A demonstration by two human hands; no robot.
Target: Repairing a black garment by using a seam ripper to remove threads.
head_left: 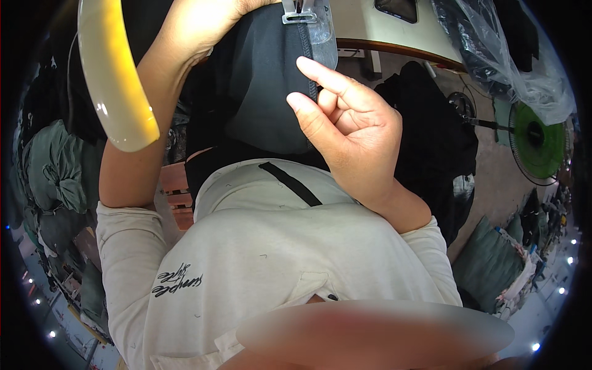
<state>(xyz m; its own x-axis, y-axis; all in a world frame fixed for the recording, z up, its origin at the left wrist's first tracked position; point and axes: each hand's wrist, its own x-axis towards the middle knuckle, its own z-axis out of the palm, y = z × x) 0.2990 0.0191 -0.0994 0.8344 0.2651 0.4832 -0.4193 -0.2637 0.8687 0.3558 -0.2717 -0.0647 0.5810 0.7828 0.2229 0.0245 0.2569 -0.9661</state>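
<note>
Black fabric [259, 80] hangs from the sewing machine's bed toward my lap, with a stitched edge along its right side. A metal presser foot [300, 17] rests over that edge at the top of the view. My right hand [354, 120] is beside the stitched edge, thumb and index finger stretched out and apart, the other fingers curled; nothing shows between them. At the fabric's upper left, my left hand [243, 6] is cut off by the top of the view, its fingers hidden.
A pale curved machine part or lamp [117, 74] hangs over my left forearm. A phone [398, 8] lies on the table [364, 24]. Clear plastic [524, 74], a green fan [538, 135] and dark cloth [425, 142] are to the right. Green bundles [58, 166] stand at left.
</note>
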